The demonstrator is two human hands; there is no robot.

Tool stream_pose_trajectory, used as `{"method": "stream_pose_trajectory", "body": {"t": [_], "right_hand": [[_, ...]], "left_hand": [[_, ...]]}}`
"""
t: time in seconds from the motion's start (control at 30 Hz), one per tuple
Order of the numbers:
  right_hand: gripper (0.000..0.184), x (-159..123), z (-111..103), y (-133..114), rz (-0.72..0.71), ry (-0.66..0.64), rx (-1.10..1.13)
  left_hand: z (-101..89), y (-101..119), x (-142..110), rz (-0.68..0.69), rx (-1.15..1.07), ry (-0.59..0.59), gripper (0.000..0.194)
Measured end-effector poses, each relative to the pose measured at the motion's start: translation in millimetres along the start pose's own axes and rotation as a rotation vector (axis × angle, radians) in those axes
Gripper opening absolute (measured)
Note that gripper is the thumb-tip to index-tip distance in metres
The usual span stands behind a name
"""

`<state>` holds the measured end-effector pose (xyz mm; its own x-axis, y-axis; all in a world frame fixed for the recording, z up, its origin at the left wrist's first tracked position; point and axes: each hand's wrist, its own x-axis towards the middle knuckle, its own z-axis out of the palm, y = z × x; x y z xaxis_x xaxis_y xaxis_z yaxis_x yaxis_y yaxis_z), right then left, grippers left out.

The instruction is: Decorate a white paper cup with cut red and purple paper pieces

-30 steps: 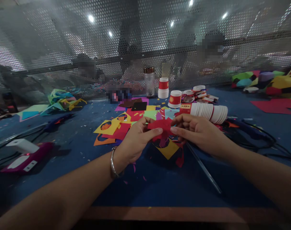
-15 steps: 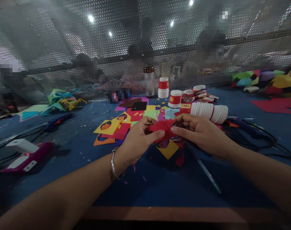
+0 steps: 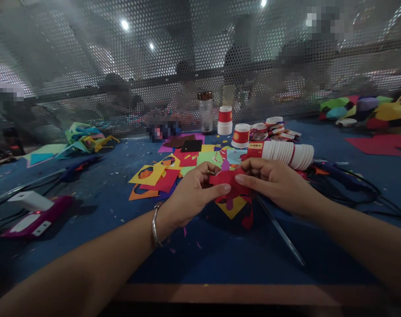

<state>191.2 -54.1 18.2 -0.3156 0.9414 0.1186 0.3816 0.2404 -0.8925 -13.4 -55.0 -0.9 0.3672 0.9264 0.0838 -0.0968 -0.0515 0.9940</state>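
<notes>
My left hand (image 3: 197, 191), with a silver bangle at the wrist, pinches the left side of a red paper piece (image 3: 233, 182) between thumb and fingers. On its right side my right hand (image 3: 271, 180) grips the same piece, thumb on top. A purple paper strip (image 3: 225, 165) shows above the red piece and again below it; how the two are joined is hidden. Beneath lie a yellow paper scrap (image 3: 232, 210) and a red paper offcut (image 3: 247, 215). A clear thin stick (image 3: 283, 233) slants from under my right hand toward the table's front edge.
Coloured paper sheets (image 3: 165, 179) spread behind my hands. Paper cups (image 3: 280, 153) lie stacked on their side at right, near a glue gun (image 3: 346, 176) with cables. Another glue gun (image 3: 81, 165) and a purple power strip (image 3: 38, 218) are at left. A bottle (image 3: 206, 114) stands behind.
The red paper has turned slightly in my fingers, and the purple strip now shows above and below it. Both hands keep nearly the same place.
</notes>
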Motion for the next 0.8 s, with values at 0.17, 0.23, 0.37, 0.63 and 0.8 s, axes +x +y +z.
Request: {"method": "stream_pose_trajectory", "body": {"t": [0.17, 0.23, 0.37, 0.63, 0.8], "right_hand": [[0.041, -0.1, -0.6, 1.5, -0.01, 0.0, 0.003], [0.041, -0.1, -0.7, 2.4, -0.013, 0.004, 0.005], [0.043, -0.2, -0.1, 1.8, -0.009, 0.001, 0.024], [0.049, -1.3, 1.3, -8.4, -0.039, 0.103, 0.064], [0.051, -2.1, 1.6, -4.0, -0.054, 0.127, 0.091]], "left_hand": [[-0.2, 0.1, -1.6, 0.004, 0.021, 0.016, 0.04], [0.0, 0.1, -1.9, -0.002, 0.024, 0.007, 0.041], [0.4, -0.2, -0.9, 0.013, 0.025, -0.002, 0.038], [-6.4, 2.2, 2.2, 0.333, 0.338, 0.115, 0.015], [-8.6, 3.9, -2.9, 0.519, 0.542, 0.163, 0.019]]}}
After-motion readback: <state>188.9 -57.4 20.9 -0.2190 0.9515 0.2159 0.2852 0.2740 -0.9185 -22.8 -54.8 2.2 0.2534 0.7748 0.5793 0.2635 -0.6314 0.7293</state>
